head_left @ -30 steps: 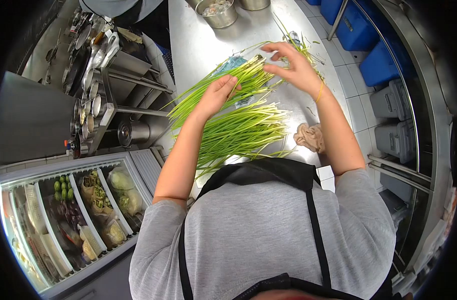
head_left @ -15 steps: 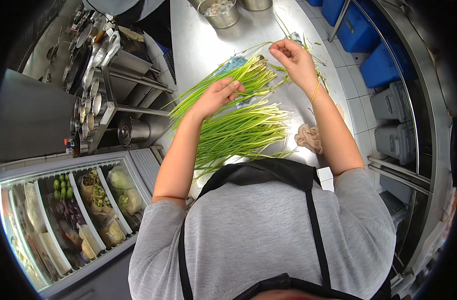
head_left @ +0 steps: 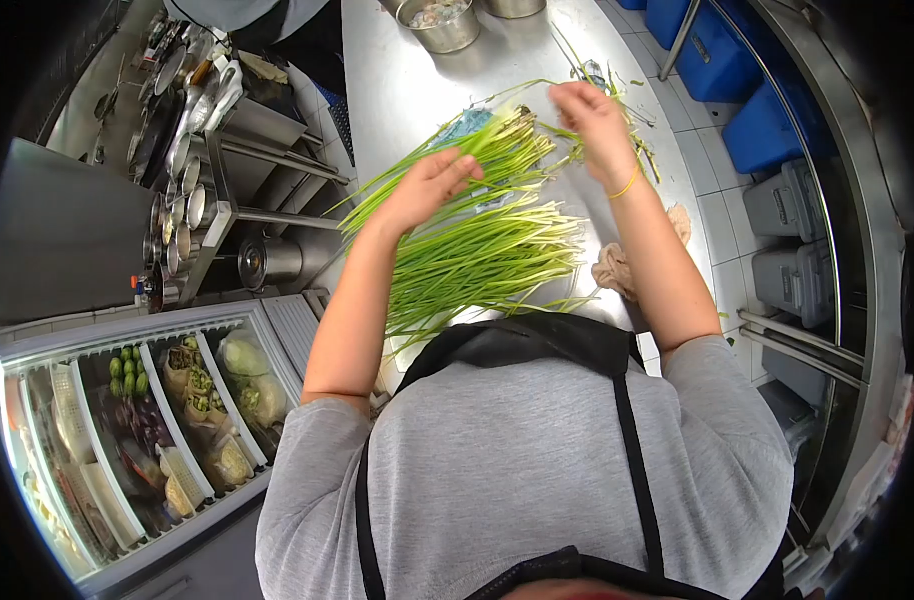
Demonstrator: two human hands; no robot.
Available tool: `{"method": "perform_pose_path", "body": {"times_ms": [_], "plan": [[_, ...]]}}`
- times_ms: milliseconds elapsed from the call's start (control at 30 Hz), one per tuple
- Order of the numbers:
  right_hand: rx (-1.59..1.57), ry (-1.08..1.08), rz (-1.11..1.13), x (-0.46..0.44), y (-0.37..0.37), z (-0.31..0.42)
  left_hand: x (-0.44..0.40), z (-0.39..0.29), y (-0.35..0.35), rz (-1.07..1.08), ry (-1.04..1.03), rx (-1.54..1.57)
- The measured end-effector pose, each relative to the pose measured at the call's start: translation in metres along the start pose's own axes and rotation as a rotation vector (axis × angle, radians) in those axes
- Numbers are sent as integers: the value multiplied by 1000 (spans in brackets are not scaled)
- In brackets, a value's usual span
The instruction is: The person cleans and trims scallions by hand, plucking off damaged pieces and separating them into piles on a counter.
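Long green spring onions lie on the steel table in two piles. My left hand (head_left: 432,188) is over the upper pile (head_left: 517,150), its fingers closed around a spring onion whose pale end is blurred. Dark roots show at that pile's right end. Nearer my body spreads the lower pile (head_left: 487,260), with whitish ends pointing right. To the right of the upper pile my right hand (head_left: 592,120) is raised, fingers bent and smeared by motion; whether they hold anything is unclear. Loose trimmings (head_left: 632,125) are scattered beyond and beside it.
A crumpled brown cloth (head_left: 614,270) lies by my right forearm. Metal pots (head_left: 447,35) stand at the table's far end, near another person (head_left: 267,20). Blue bins (head_left: 717,60) are on the right; a glass-topped fridge (head_left: 157,420) holds vegetables at left.
My right hand has shifted slightly right and down, away from the roots, and is blurred now. My left hand has turned a little, with a pale stalk blurred above it.
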State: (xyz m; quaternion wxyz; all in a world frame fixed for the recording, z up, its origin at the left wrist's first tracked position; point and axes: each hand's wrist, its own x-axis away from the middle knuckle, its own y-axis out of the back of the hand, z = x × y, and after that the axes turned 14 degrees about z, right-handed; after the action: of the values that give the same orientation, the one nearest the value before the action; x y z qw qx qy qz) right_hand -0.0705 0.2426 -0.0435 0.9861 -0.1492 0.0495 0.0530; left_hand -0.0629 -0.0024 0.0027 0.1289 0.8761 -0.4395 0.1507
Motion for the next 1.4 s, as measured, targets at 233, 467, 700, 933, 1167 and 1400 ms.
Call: {"method": "perform_pose_path", "body": {"times_ms": [233,467,700,933,1167,1400], "plan": [[552,99,310,20,-14,2,8,2,20,8,-43,318],[1043,216,506,15,-31,-22,10,2,20,-9,-106,341],[634,20,527,12,-12,-15,0,42,29,-358,-126,-284],[428,-66,440,18,-11,-5,-16,41,-6,-184,-98,29],[310,46,67,13,18,-7,-11,34,-3,-153,25,137],[1239,-114,-80,35,75,17,-6,26,4,-85,19,138]]}}
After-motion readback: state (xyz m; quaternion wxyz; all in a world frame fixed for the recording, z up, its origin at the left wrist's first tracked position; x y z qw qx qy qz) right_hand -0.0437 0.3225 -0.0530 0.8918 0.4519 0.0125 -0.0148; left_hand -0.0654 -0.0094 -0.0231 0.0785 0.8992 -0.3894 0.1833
